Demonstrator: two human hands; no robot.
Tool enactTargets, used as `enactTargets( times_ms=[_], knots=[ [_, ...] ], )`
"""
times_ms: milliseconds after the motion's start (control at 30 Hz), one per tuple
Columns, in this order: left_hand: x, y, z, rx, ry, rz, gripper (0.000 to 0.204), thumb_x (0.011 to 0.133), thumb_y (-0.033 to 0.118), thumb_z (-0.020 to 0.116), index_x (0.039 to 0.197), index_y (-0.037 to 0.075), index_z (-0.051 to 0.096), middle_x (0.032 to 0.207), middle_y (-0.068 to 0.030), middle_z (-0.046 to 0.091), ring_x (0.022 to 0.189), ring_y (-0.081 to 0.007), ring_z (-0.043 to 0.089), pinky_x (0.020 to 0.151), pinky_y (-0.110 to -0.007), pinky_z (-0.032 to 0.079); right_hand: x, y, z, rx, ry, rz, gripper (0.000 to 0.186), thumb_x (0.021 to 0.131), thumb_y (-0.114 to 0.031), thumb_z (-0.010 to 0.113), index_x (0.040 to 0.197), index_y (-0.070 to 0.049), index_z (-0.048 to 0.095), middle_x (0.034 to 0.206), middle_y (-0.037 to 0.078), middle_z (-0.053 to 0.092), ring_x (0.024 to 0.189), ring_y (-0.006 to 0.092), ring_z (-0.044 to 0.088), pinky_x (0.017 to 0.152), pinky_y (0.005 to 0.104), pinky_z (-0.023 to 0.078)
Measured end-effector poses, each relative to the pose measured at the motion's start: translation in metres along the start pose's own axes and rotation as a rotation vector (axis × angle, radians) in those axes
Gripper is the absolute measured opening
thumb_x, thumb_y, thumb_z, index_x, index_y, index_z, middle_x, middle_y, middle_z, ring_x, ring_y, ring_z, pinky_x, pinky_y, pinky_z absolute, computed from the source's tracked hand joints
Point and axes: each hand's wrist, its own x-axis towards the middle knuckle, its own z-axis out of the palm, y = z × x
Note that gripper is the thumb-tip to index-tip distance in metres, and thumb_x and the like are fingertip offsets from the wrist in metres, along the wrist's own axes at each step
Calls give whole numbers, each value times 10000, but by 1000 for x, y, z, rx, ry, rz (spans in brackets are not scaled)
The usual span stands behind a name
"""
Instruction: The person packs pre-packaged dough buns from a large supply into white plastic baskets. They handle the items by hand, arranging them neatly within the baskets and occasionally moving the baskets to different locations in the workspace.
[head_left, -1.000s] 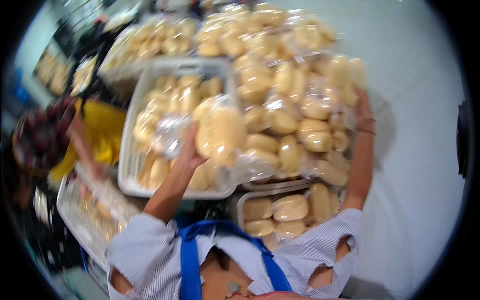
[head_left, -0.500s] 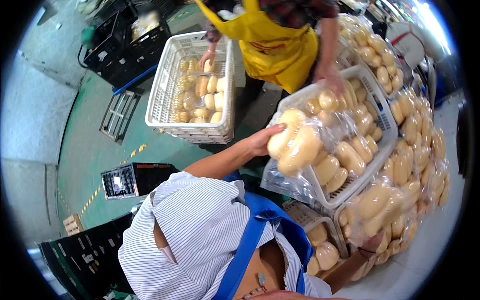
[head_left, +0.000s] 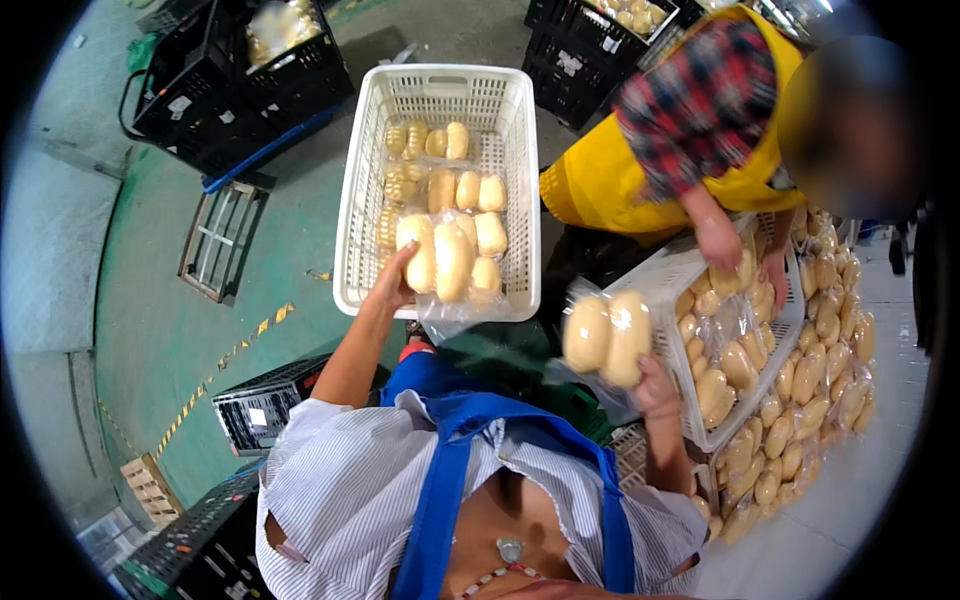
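My left hand (head_left: pixel 396 276) grips the side of a clear plastic bag of oblong pale-yellow pieces (head_left: pixel 453 262). That bag is over the near end of a white slatted crate (head_left: pixel 437 78), just above or on similar packs inside; contact is unclear. My right hand (head_left: pixel 655 390) is closed on the edge of another such bag (head_left: pixel 606 336), held in the air between this crate and the tilted white crate (head_left: pixel 692 400) on the right. The right-hand crate holds several loosely piled bags (head_left: pixel 738 365).
A co-worker in a yellow apron (head_left: pixel 600 185) bends over the right-hand crate, both hands in it. More bags are heaped (head_left: pixel 800 420) beyond it. Black crates (head_left: pixel 270 105) stand at the far left, near a metal frame (head_left: pixel 222 240) on the green floor. Another black crate (head_left: pixel 262 405) lies nearer.
My left hand has carried its bag leftward from the right-hand crate to the white crate. My right hand has lifted its bag off the heap. The co-worker has shifted right, both hands now in the right-hand crate.
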Motion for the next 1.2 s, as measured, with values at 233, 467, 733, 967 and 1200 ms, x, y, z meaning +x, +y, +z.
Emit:
enactTargets(
  times_ms=[233,467,733,967,1200],
  knots=[
    [79,48,-78,186,158,70,511,739,243,575,1154,59,340,1019,-113,497,914,-224,524,719,-361,477,258,63,71,-150,-63,-101,553,742,-81,520,1230,-66,261,1155,83,399,1042,181,421,858,318,380],
    [131,23,-119,370,377,49,592,707,268,605,1157,5,324,1011,-137,492,875,-224,535,701,-330,472,532,79,57,-320,257,-162,565,674,-92,627,1138,-53,306,1057,101,451,949,229,481,713,353,468],
    [166,2,-139,424,312,102,653,655,206,659,1161,-25,318,1057,-143,462,943,-226,485,771,-328,431,653,65,-12,-533,190,-88,599,646,-163,650,1149,-56,343,1032,108,476,927,222,480,705,333,452],
    [170,4,-137,354,308,53,692,644,209,663,1181,-28,296,1090,-146,445,998,-228,447,840,-311,378,683,91,-37,-1638,380,-600,571,667,-369,609,1043,15,416,1010,185,468,936,303,465,785,362,404],
    [187,14,-143,214,284,34,715,666,215,643,1201,-40,244,1121,-164,417,1015,-243,443,844,-324,389,692,92,-48,-1325,516,-599,404,676,-366,591,760,11,474,710,174,553,668,311,537,609,366,413]
  ],
)
